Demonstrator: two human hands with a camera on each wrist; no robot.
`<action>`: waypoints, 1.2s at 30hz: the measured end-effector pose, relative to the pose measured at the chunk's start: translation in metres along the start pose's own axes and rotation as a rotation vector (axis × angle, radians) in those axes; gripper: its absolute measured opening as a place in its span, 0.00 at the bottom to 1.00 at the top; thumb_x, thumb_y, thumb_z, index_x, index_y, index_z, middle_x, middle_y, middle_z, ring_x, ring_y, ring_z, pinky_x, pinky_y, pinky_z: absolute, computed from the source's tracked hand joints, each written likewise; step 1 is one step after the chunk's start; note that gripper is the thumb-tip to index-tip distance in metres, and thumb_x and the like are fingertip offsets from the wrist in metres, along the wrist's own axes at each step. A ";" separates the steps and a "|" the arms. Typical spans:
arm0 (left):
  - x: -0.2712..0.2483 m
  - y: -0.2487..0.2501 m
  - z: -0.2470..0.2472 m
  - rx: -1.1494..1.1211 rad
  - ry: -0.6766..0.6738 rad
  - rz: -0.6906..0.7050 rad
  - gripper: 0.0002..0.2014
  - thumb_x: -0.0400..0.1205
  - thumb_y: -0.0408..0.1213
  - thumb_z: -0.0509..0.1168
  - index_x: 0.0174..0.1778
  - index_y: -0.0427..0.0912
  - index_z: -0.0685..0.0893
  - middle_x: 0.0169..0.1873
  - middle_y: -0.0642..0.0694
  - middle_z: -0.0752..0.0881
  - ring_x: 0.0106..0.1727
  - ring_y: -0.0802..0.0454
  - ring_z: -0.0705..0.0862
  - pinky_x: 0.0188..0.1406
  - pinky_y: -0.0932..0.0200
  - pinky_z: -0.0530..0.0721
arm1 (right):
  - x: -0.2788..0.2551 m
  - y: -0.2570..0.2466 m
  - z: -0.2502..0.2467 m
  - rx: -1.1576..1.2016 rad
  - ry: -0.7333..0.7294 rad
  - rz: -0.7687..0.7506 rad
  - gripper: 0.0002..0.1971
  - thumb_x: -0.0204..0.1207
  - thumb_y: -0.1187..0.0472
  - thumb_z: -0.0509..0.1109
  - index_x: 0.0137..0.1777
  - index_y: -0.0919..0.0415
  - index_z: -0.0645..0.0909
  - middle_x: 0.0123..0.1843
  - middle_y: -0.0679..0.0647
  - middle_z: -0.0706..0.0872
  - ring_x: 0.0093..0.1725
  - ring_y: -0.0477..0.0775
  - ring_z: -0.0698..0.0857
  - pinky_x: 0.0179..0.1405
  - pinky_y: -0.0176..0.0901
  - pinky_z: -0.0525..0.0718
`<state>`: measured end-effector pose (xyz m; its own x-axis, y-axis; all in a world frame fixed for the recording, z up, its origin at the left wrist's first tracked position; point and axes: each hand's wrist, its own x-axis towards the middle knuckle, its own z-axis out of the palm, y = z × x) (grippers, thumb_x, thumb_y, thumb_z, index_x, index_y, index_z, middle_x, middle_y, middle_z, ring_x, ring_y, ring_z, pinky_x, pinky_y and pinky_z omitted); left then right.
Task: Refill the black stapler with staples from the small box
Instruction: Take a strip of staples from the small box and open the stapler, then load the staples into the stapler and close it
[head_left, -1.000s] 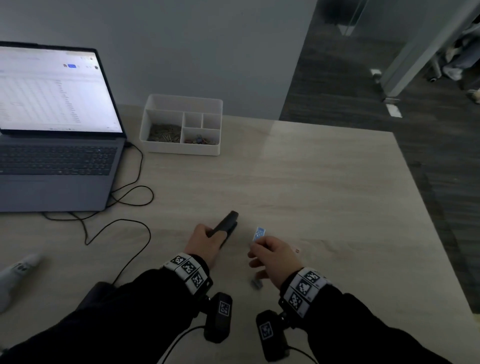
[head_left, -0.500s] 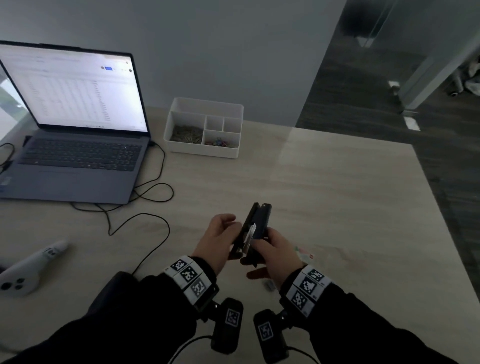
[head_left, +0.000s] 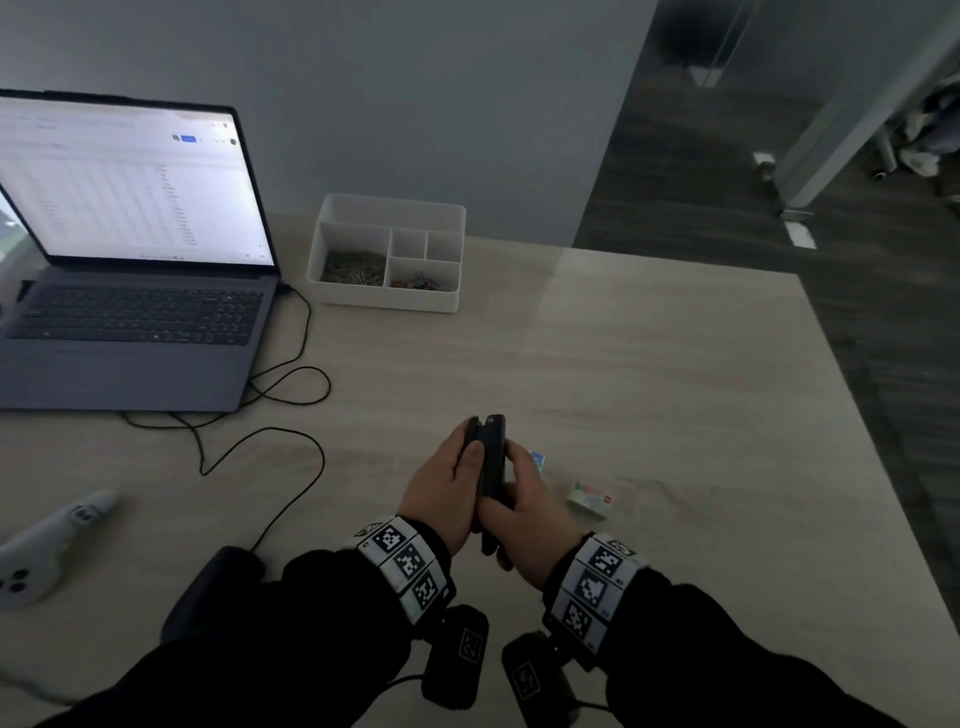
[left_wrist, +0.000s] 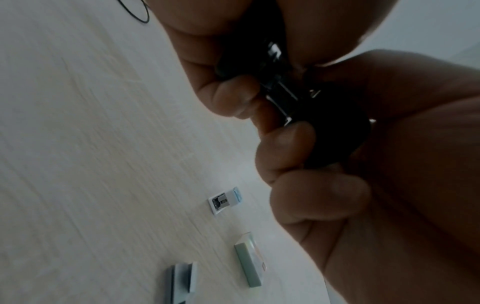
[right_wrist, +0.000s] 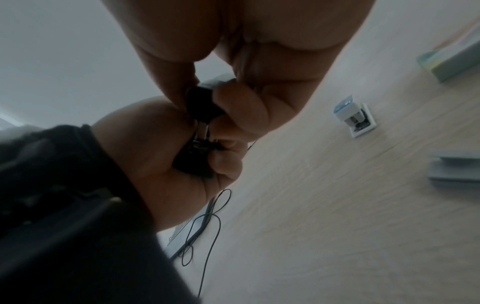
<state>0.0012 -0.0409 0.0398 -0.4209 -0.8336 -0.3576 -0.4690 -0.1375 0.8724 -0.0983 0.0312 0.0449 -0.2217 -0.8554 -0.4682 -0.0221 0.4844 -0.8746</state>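
Observation:
I hold the black stapler (head_left: 491, 457) above the table with both hands, its tip pointing away from me. My left hand (head_left: 441, 488) grips its left side with the thumb on top, and my right hand (head_left: 524, 512) grips the right side and rear. The two halves stand nearly together, with a narrow gap at the tip. Metal shows between my fingers on the stapler (left_wrist: 283, 96) in the left wrist view. The small open staple box (left_wrist: 224, 200) lies on the table, also seen as the box (right_wrist: 355, 119). Loose staple strips (left_wrist: 182, 281) lie nearby.
A second small box (head_left: 589, 499) lies right of my hands. An open laptop (head_left: 130, 260) stands at the back left with cables (head_left: 260, 441) trailing from it. A white divided tray (head_left: 387, 301) holds clips. A white controller (head_left: 47, 540) lies at the left edge.
The stapler has gone from lying on the table to being held up in both hands. My right hand has let go of the small blue box. The stapler's halves have come closer together.

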 end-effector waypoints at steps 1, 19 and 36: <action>0.000 0.001 0.001 -0.001 -0.003 -0.003 0.23 0.88 0.47 0.52 0.81 0.53 0.68 0.70 0.47 0.84 0.65 0.49 0.84 0.69 0.49 0.81 | 0.001 0.001 -0.001 -0.013 0.002 -0.002 0.35 0.76 0.60 0.66 0.79 0.38 0.58 0.35 0.55 0.87 0.26 0.51 0.81 0.21 0.42 0.77; 0.008 -0.006 -0.024 -0.049 -0.274 -0.237 0.17 0.89 0.43 0.52 0.63 0.44 0.84 0.40 0.47 0.94 0.20 0.49 0.76 0.17 0.62 0.73 | 0.016 0.006 -0.060 0.072 0.550 -0.175 0.10 0.73 0.49 0.75 0.48 0.45 0.77 0.35 0.53 0.84 0.28 0.48 0.80 0.28 0.44 0.80; -0.008 -0.027 -0.026 -0.452 -0.325 -0.371 0.12 0.86 0.42 0.61 0.64 0.42 0.78 0.52 0.37 0.93 0.29 0.43 0.87 0.22 0.57 0.82 | 0.032 0.043 -0.074 -0.254 0.403 0.017 0.06 0.78 0.50 0.70 0.50 0.49 0.83 0.36 0.48 0.85 0.31 0.49 0.81 0.36 0.46 0.82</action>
<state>0.0374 -0.0451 0.0282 -0.5402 -0.4936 -0.6815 -0.2860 -0.6540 0.7004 -0.1781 0.0385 0.0014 -0.5834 -0.7321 -0.3517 -0.2419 0.5700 -0.7853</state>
